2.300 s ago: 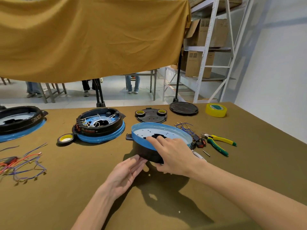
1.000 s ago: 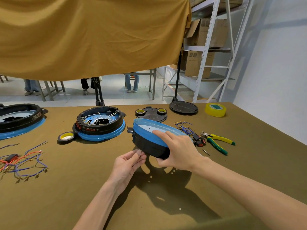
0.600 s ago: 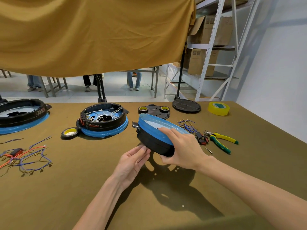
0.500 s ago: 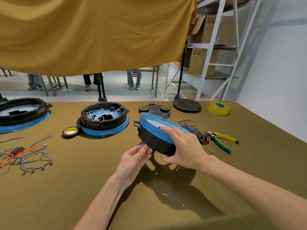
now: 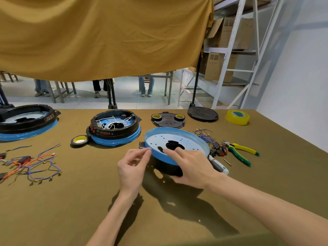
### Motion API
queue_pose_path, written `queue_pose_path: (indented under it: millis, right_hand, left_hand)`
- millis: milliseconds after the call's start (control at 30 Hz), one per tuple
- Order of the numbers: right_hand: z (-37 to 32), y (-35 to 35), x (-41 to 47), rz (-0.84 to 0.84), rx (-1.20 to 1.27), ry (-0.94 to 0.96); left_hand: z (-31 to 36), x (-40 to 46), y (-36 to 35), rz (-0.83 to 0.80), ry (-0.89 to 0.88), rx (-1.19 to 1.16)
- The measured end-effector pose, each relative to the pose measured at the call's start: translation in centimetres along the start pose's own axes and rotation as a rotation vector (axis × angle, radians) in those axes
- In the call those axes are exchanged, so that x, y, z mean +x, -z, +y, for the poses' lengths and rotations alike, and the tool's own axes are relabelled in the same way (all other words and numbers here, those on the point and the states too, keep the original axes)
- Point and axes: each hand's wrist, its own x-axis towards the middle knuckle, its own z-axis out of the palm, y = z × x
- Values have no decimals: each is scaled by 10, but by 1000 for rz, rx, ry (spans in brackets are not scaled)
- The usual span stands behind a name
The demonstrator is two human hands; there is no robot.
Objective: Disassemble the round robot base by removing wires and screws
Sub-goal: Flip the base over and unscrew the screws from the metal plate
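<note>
Risk: I see the right hand (image 5: 190, 167) clamp the tilted round base (image 5: 174, 142) at its near rim, left hand (image 5: 132, 166) pinching beside it (contents unclear); a slackened grip lets it drop.

Matt olive cloth covers the table (image 5: 53, 210); the round base (image 5: 174, 148) shows black plastic under glossy blue film. Pliers (image 5: 239, 152) have shiny rubbery yellow-green grips, beside a glossy yellow tape roll (image 5: 237, 117).
</note>
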Motion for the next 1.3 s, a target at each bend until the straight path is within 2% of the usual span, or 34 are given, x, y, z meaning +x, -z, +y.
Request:
queue_pose_path:
  millis: [67, 133, 200, 267, 467, 533, 600, 700, 767, 900, 1000, 1167, 1300]
  right_hand:
    - [-5, -8, -5, -83, 26, -47]
    - [-8, -7, -6, -169, 306, -188]
    - [-10, 0, -1, -115, 694, -378]
    - [-10, 6, 7, -16, 910, -495]
    - [-3, 12, 7, -68, 1056, -571]
    - [1, 11, 4, -56, 1053, -564]
    - [8, 10, -1, 35, 1000, -584]
    - [35, 5, -19, 263, 828, -729]
    - [60, 0, -41, 350, 690, -848]
    - [103, -16, -92, 279, 418, -1032]
    - [124, -25, -117, 229, 312, -1132]
    - [134, -37, -126, 46, 221, -1134]
    - [127, -37, -127, 81, 203, -1099]
  left_hand:
    - [-3, -5, -4, -49, -110, 154]
    - [-4, -8, -9, -84, -180, 302]
    - [-5, -11, -13, -112, -232, 383]
    - [-4, -14, -20, -118, -278, 414]
    - [-6, -20, -29, -97, -402, 511]
    - [-6, -18, -31, -121, -418, 526]
    - [-6, -16, -34, -183, -434, 580]
    - [-8, -14, -36, -288, -474, 687]
    - [-11, -16, -35, -305, -498, 707]
    - [-15, -18, -36, -276, -547, 706]
    - [-16, -18, -38, -262, -545, 701]
    - [-18, -18, -38, -260, -539, 701]
    - [-20, -17, -38, -263, -526, 702]
